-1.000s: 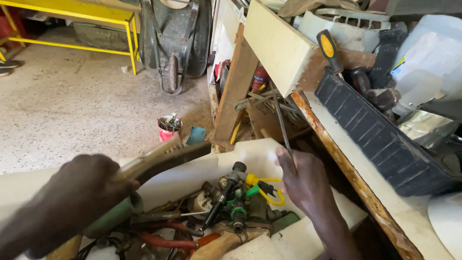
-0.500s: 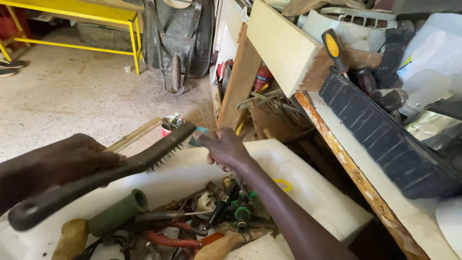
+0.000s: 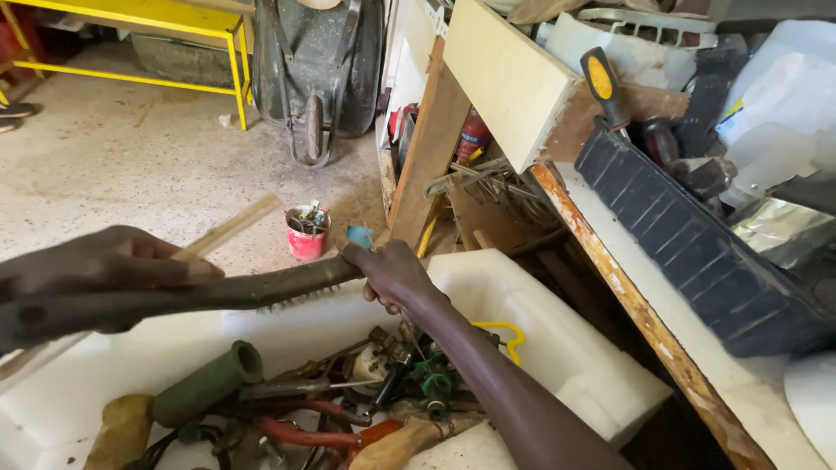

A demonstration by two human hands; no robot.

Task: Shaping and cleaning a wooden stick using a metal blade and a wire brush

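Speckled concrete floor, cluttered workbench, white tool bin.

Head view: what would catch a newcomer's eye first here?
A dark wire brush stretches across the middle, the left hand gripping its handle together with a thin wooden stick, the right hand holding its far end. Below them a white tub holds a jumble of tools. A small red can stands on the floor behind.
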